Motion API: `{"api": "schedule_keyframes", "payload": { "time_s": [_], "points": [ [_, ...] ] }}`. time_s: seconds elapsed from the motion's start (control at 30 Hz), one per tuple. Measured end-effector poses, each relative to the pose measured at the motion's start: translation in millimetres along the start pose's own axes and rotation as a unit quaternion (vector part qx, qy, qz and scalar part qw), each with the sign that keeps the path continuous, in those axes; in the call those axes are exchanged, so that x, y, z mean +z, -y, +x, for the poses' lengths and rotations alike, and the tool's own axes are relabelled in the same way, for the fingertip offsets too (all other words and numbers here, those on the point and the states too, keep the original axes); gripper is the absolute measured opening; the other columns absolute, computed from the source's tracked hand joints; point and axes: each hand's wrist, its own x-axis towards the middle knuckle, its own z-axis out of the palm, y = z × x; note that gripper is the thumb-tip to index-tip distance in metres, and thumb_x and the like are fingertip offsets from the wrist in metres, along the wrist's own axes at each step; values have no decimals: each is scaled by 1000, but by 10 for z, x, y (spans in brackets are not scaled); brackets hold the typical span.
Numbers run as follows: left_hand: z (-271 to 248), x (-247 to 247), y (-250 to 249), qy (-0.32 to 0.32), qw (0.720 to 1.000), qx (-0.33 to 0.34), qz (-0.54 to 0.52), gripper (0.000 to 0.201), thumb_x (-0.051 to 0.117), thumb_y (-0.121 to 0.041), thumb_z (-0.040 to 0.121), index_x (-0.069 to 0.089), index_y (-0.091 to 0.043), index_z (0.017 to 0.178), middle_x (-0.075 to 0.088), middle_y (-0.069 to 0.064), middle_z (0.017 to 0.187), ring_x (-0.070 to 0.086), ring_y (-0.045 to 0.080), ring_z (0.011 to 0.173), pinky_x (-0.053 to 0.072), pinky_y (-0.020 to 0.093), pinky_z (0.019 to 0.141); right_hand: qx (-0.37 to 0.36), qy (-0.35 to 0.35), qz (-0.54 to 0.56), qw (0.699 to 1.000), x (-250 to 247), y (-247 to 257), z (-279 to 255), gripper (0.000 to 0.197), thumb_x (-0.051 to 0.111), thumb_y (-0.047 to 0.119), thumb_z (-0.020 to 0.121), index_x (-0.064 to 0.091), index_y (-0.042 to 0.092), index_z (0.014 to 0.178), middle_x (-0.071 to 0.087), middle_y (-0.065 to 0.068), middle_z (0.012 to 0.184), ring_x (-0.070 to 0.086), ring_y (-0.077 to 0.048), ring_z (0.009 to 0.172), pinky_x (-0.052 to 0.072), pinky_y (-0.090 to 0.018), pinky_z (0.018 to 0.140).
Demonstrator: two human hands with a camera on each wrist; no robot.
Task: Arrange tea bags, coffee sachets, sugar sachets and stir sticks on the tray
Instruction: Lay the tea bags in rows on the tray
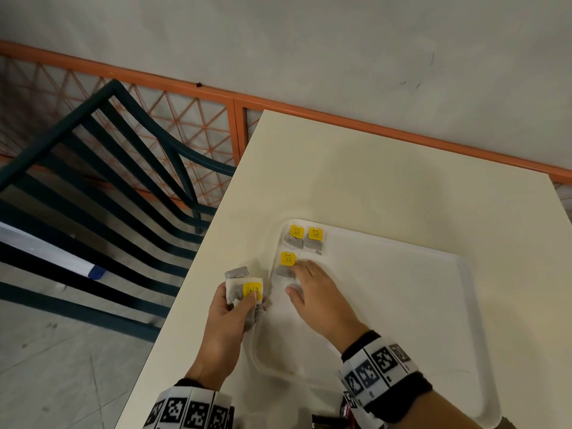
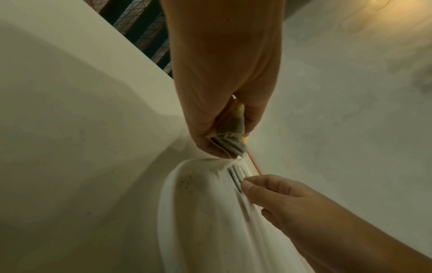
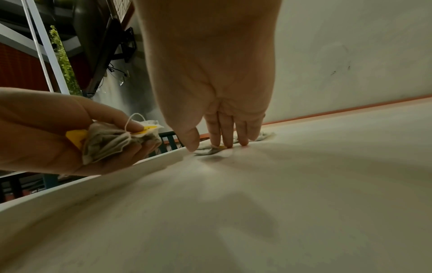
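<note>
Left hand (image 1: 227, 317), nearest the head camera at the table's (image 1: 371, 181) left edge: fingers and thumb curled round a bunch of tea bags (image 1: 244, 289), yellow tag uppermost, string looped over the thumb. The bunch sits just off the tray's (image 1: 433, 305) left rim. How many bags it contains cannot be counted; they are crumpled together in the right wrist view.

Right hand (image 1: 315, 292): fingers straight and relaxed, tips pressed down on the tray floor beside the third tea bag (image 1: 286, 265), touching its near edge. It grasps nothing. The thumb stands apart.

Two further tea bags (image 1: 305, 239) lie side by side in the tray's far left corner, tags toward the wall.

The tray's near right corner is cut off by the forearm. Dark items at the bottom edge are too cropped to identify.
</note>
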Motion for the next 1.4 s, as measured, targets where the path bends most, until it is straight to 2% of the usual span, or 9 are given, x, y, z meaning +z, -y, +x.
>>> {"api": "schedule_keyframes", "payload": {
  "time_s": [0.1, 0.37, 0.57, 0.7, 0.93, 1.07, 1.17, 1.27, 1.4],
  "points": [
    [10, 1, 13, 4, 1000, -5, -1, 25, 55, -8, 89, 56, -22, 109, 68, 12, 98, 66, 24, 89, 53, 33, 78, -9, 4, -1, 1000, -27, 9, 19, 36, 52, 21, 89, 51, 8, 122, 55, -9, 123, 45, -26, 119, 31, -30, 105],
    [21, 13, 35, -1, 1000, -13, -5, 24, 57, -8, 89, 56, -24, 108, 67, 12, 102, 66, 26, 91, 52, 30, 74, 17, 13, -44, 999, 95, 8, 8, 43, 49, 22, 90, 45, 7, 130, 47, -10, 136, 37, -27, 131, 25, -36, 115],
    [21, 12, 43, 3, 1000, -12, -5, 23, 56, -9, 89, 55, -24, 106, 67, 13, 102, 69, 22, 87, 53, 27, 71, -30, -54, -87, 994, 76, 117, -71, 36, 55, 21, 77, 61, 13, 113, 64, -4, 116, 61, -25, 108, 49, -39, 96],
    [27, 15, 40, -2, 1000, -11, -9, 23, 56, -8, 89, 56, -24, 107, 66, 13, 103, 67, 23, 90, 51, 29, 74, -64, -14, -100, 993, 104, 170, -130, 42, 35, 26, 78, 65, 18, 106, 64, 1, 118, 60, -21, 110, 51, -36, 93],
    [39, 20, 32, 8, 1000, -11, -1, 30, 55, -7, 89, 53, -14, 119, 65, 14, 104, 66, 21, 86, 53, 27, 72, -76, -20, -76, 994, 88, 123, -91, 41, 36, 25, 81, 66, 14, 107, 65, -1, 118, 61, -20, 110, 51, -36, 93],
    [29, 33, 30, 16, 1000, -6, 0, 32, 58, -6, 87, 54, -12, 118, 66, 12, 103, 65, 21, 86, 53, 28, 74, -34, -56, 83, 994, 21, 219, -171, 36, 38, 33, 93, 62, 15, 112, 64, 0, 113, 56, -16, 105, 43, -22, 92],
    [9, 58, 13, 35, 999, -4, 0, 40, 66, -13, 78, 56, -14, 116, 69, 10, 103, 67, 23, 92, 54, 29, 75, 56, -20, 259, 964, -34, 305, -212, 24, 53, 31, 92, 63, 18, 109, 65, 5, 101, 57, -7, 90, 39, -3, 74],
    [1, 60, 21, 39, 999, -6, 17, 39, 67, -15, 76, 57, -18, 113, 70, 10, 99, 67, 21, 87, 54, 28, 72, 116, -17, 345, 931, 4, 303, -202, 4, 64, 22, 85, 62, 23, 89, 67, 5, 87, 58, -6, 78, 43, -9, 69],
    [-7, 27, 31, 47, 999, -13, 13, 29, 59, -14, 86, 58, -16, 114, 71, 8, 97, 67, 20, 84, 53, 30, 74, 169, -16, 448, 878, -17, 256, -179, 16, 58, 8, 88, 54, 20, 78, 63, 1, 75, 61, -14, 71, 49, -23, 68]
  ]
}}
